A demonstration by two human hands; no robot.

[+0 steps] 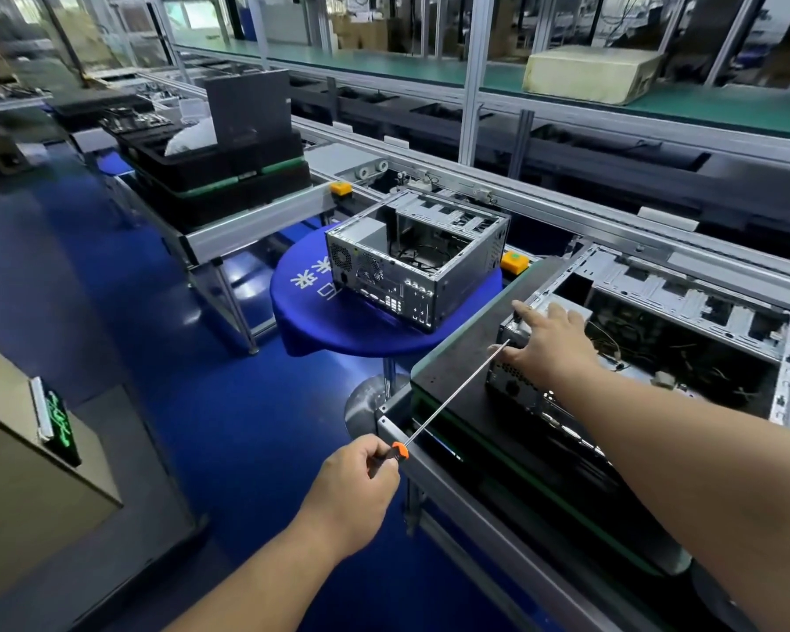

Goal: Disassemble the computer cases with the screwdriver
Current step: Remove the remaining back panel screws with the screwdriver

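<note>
- Gripping the screwdriver by its orange-collared handle: left hand, tip at the near computer case corner.
- Right hand flat, fingers spread, resting on that case, on the black counter.
- Second case sits on a blue round table.

Glossy blue floor, aluminium-framed conveyor line, green-topped workbench behind, round blue-covered table

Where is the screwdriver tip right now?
In the head view, right of centre: the screwdriver tip meets the near case rear corner, beside the right hand; the left hand grips its handle.
</note>
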